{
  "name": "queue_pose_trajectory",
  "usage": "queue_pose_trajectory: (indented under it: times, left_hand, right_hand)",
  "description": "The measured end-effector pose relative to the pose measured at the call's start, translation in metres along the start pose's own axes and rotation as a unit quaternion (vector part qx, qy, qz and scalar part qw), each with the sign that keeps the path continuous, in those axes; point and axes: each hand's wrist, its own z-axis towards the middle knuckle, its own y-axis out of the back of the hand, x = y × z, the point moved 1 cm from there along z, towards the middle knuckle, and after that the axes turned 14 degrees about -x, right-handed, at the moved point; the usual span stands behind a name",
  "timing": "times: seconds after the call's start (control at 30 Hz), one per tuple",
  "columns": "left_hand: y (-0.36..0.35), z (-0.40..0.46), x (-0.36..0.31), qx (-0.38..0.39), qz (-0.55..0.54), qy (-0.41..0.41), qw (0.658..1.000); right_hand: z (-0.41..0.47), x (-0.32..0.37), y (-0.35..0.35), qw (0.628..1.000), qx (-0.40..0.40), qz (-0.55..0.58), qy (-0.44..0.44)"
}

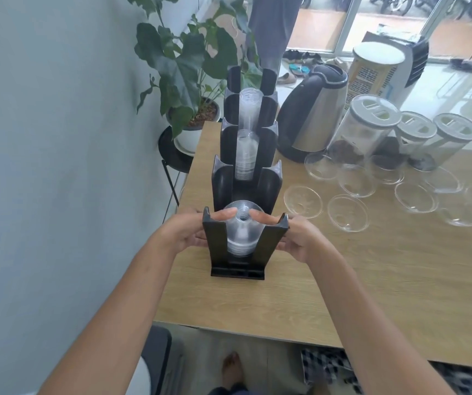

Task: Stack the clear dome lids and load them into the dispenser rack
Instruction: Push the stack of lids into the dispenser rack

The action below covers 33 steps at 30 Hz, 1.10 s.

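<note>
A black dispenser rack (269, 246) with several slots runs away from me along the table's left side. A stack of clear dome lids (242, 232) sits in its nearest slot. My left hand (185, 232) and my right hand (293, 238) flank that slot, thumbs pressing on the top dome from either side. Stacks of clear cups (246, 155) fill the slots farther back. Several loose dome lids (349, 213) lie upside down on the table to the right.
The wooden table (386, 280) also carries a steel kettle (311, 112), three lidded clear jars (371, 124) and a tall tin (371, 69). A potted plant (189, 81) stands on a stool beyond the left edge. The wall is close on the left.
</note>
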Motion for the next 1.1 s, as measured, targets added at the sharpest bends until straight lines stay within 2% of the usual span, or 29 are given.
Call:
queue_pose_trajectory:
  times: [0.43, 0.8, 0.97, 1.1]
  left_hand:
    - [0.001, -0.008, -0.008, -0.025, 0.026, 0.005, 0.999]
    - [0.004, -0.011, -0.014, -0.020, 0.062, 0.005, 0.998]
    - [0.000, -0.004, -0.010, -0.055, 0.071, 0.000, 0.996]
    - [-0.003, 0.001, -0.005, -0.058, 0.065, 0.014, 0.996]
  right_hand:
    - [0.009, -0.004, -0.003, 0.999, -0.032, -0.031, -0.005]
    - [0.004, 0.008, -0.002, 0.998, -0.020, -0.059, -0.007]
    - [0.008, 0.007, -0.004, 0.992, -0.043, -0.117, -0.002]
    - [0.008, 0.000, -0.005, 0.993, -0.034, -0.107, -0.025]
